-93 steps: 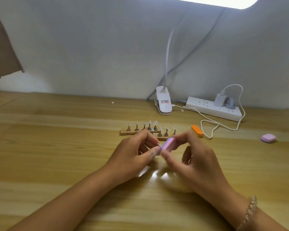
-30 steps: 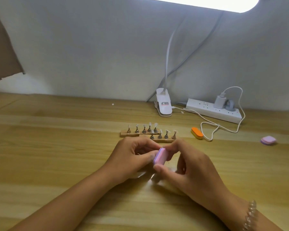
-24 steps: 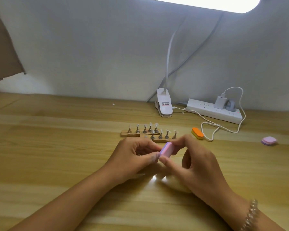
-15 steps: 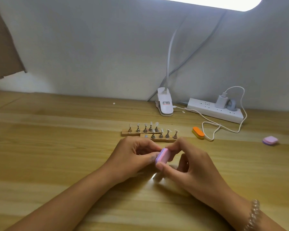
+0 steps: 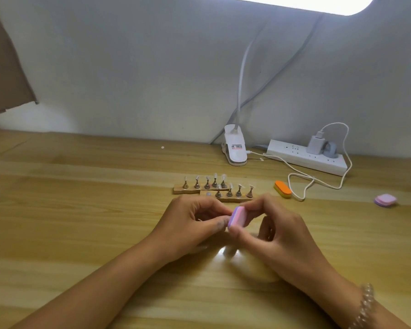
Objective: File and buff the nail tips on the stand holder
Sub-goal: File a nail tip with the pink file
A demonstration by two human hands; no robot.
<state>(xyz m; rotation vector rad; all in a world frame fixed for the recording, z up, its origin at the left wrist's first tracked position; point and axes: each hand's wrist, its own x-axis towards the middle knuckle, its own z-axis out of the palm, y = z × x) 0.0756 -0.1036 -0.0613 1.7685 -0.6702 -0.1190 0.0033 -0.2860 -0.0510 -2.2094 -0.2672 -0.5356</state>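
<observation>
My right hand pinching the pink buffer, left hand curled round a nail tip I cannot see, I'd stroke lightly and evenly.

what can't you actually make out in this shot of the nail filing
All from the head view:
What the left hand pinches: its own fingers and the pink buffer block, gripped by the right hand, cover it.
Nail tips on the stand holder: too small to tell filed from unfiled.
Label on the lamp clip: too small to read.
Lamp head: cut off by the top edge.
</observation>
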